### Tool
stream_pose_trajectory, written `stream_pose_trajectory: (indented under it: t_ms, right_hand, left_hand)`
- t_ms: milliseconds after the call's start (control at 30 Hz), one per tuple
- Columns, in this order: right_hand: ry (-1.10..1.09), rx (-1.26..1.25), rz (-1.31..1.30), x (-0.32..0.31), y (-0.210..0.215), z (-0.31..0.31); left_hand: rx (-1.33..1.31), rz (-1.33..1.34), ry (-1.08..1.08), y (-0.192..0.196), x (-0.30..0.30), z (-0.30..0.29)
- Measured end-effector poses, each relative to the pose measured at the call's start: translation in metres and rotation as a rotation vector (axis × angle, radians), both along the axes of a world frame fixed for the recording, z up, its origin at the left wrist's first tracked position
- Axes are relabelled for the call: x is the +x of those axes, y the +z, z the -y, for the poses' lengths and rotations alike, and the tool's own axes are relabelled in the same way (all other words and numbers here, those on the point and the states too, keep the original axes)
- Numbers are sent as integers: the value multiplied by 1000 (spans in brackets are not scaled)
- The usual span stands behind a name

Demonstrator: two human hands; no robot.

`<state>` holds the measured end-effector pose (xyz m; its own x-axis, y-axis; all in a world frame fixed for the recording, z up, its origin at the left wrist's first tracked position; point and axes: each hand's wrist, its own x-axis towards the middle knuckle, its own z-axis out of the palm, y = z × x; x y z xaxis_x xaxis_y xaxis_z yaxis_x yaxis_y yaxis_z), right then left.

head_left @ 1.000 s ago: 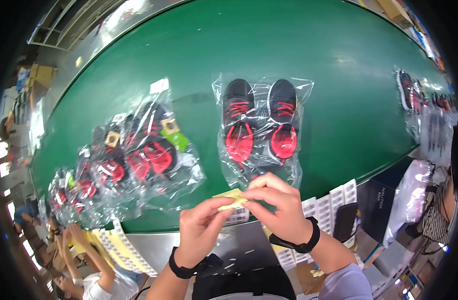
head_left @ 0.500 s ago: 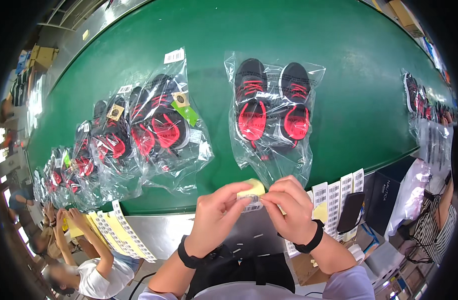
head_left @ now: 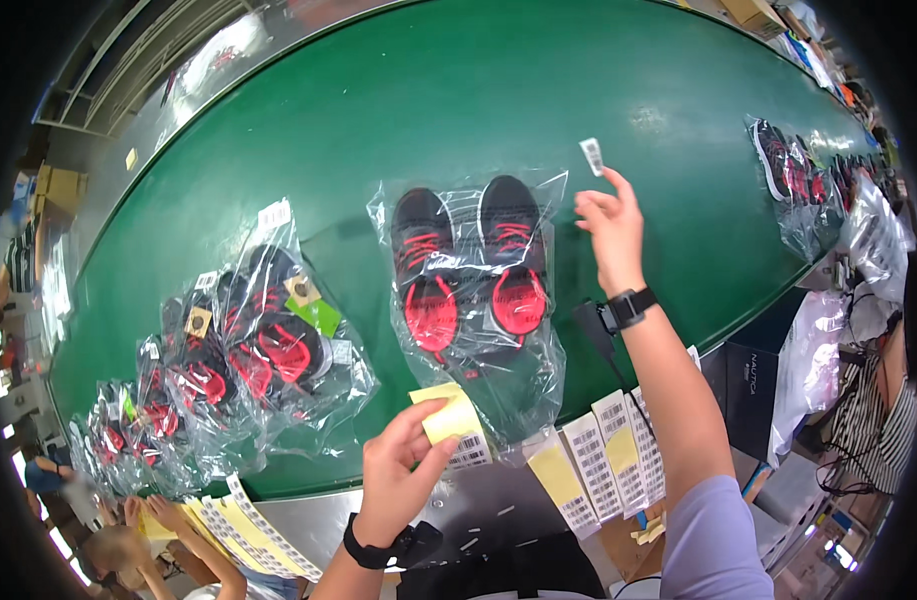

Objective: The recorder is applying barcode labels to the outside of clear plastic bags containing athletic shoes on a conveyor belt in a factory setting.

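Observation:
My left hand [head_left: 396, 480] pinches a small yellow backing sheet [head_left: 453, 408] with white barcode labels at its lower end, over the near edge of the green table. Off to the right, my right hand [head_left: 614, 235] is raised above the table. A small white barcode label [head_left: 591, 157] clings to its index fingertip, and the other fingers curl loosely. Between my hands lies a clear plastic bag [head_left: 518, 405] holding a pair of black sneakers [head_left: 511, 212] with red laces and red insides, toes pointing away from me. The label is just beyond the bag's far right corner.
Several bagged sneakers [head_left: 278, 350] line the green table [head_left: 378, 90] at left; more bags [head_left: 793, 190] lie far right. Barcode sheets [head_left: 618, 450] hang over the near edge beside a dark box [head_left: 748, 380]. A co-worker's hands [head_left: 163, 515] handle yellow sheets at lower left.
My hands have come apart. The right hand has reached away to the right with a label on its fingertip, while the left keeps the sheet. The view has shifted, so the bags appear lower and further left.

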<state>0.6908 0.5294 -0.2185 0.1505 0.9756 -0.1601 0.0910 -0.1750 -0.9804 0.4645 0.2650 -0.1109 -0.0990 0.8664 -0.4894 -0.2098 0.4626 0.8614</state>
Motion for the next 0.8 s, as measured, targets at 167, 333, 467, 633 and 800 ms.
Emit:
stream_pose_trajectory:
  t_ms: [167, 333, 467, 633, 800]
  right_hand:
    - [95, -95, 64, -5, -17, -11]
    - [131, -76, 205, 21, -24, -10]
    - [60, -74, -89, 40, -13, -37]
    - [349, -320, -277, 40, -7, -67]
    - [539, -492, -123, 33, -6, -92]
  left_hand:
    - [-5, 10, -41, -4, 11, -12]
    - [36, -51, -9, -9, 19, -25]
    - [43, -53, 1, -12, 22, -28]
    - [28, -55, -10, -15, 27, -27]
    - [4, -146, -2, -12, 35, -28]
